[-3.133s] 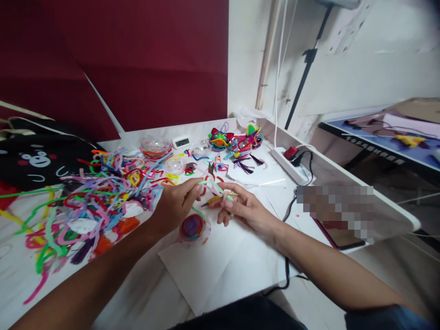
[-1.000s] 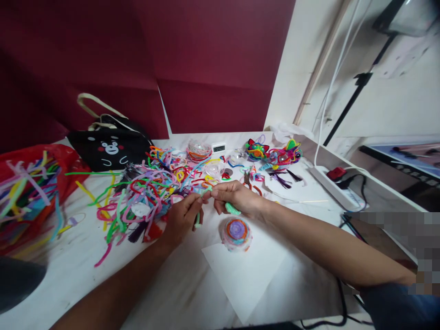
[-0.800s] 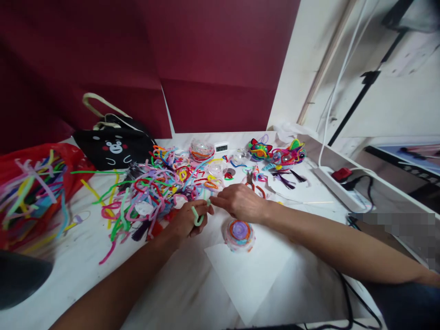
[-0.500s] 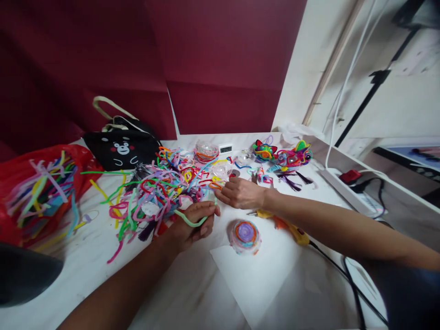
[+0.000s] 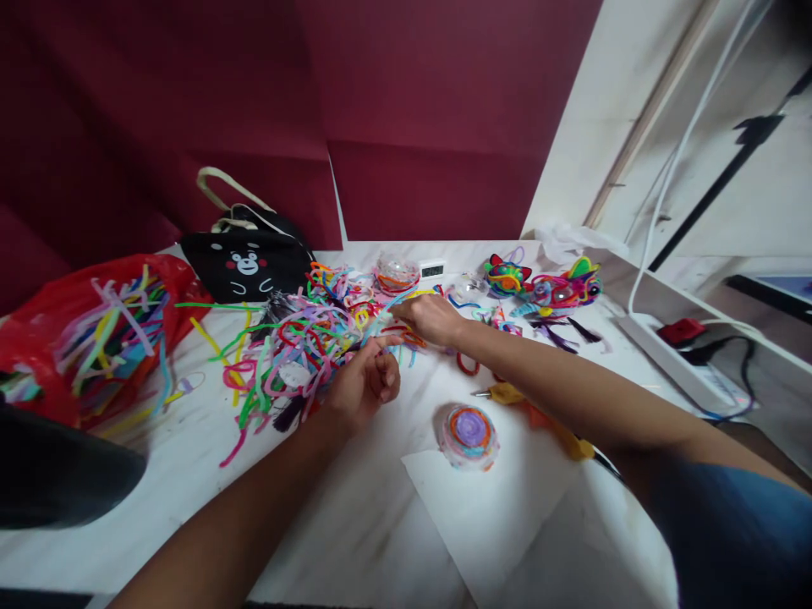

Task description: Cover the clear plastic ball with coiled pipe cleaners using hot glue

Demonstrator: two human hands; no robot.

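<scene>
A big tangle of coloured pipe cleaners (image 5: 298,347) lies on the white table (image 5: 355,524). My right hand (image 5: 431,319) reaches across into the pile's right side, palm down, fingertips pinched among the strands. My left hand (image 5: 366,382) rests at the pile's near edge, fingers curled into a loose fist with the forefinger towards the strands; whatever is inside it is hidden. A round clear cup with a coiled purple and orange disc (image 5: 469,433) stands just right of my left hand, at the corner of a white paper sheet (image 5: 507,524).
A yellow-orange glue gun (image 5: 529,410) lies under my right forearm. A red bag of pipe cleaners (image 5: 76,338) sits far left, a black bear tote (image 5: 247,262) behind the pile. Small clock (image 5: 432,270), finished colourful figures (image 5: 545,289) and a power strip (image 5: 672,359) lie at the back right.
My right hand let go of the green pipe cleaner and reached forward into the pile. My left hand, which held that green strand, has curled shut; the strand no longer shows. The view swung left.
</scene>
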